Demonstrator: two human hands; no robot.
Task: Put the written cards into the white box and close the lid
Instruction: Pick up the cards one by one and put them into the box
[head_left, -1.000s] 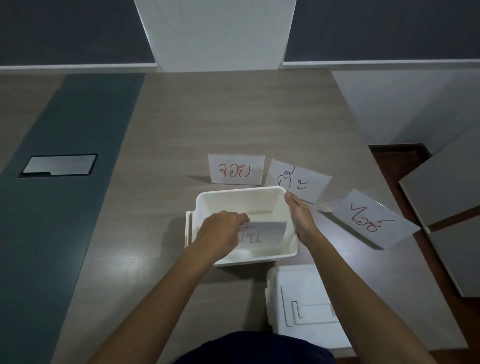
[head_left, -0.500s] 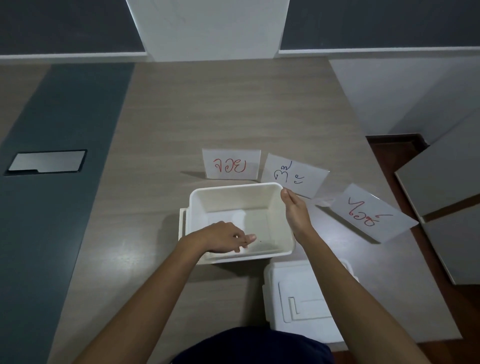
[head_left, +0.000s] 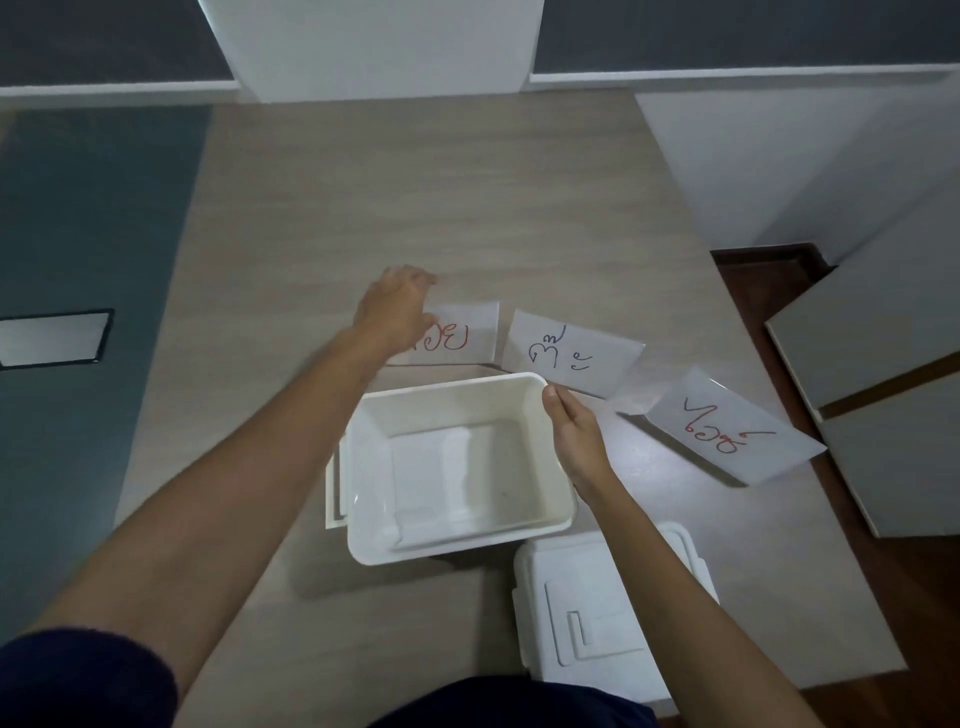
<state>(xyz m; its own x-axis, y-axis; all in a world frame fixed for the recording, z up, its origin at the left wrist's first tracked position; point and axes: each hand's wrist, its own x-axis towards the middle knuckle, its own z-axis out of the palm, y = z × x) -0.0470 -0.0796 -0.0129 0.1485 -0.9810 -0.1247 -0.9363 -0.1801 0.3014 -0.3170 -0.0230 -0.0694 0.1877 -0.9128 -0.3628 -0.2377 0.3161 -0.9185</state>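
Note:
The open white box (head_left: 457, 545) stands mid-table with one card (head_left: 441, 483) lying flat on its bottom. My right hand (head_left: 579, 441) grips the box's right rim, thumb on the edge. My left hand (head_left: 397, 312) reaches beyond the box and lies over the left end of a card with red writing (head_left: 462, 332); no clear grip shows. A card with dark writing (head_left: 571, 353) sits to its right. Another red-lettered card (head_left: 722, 431) lies further right, near the table edge. The white lid (head_left: 597, 613) rests flat in front of the box, to the right.
A flat white piece (head_left: 335, 483) sticks out from under the box's left side. A metal plate (head_left: 52, 338) is set into the dark strip at left. Grey panels (head_left: 883, 353) stand beyond the table's right edge. A white pillar rises at the back.
My left hand let a card drop into the box, came out, and moved forward onto the left red-lettered card. My right hand stayed on the box rim.

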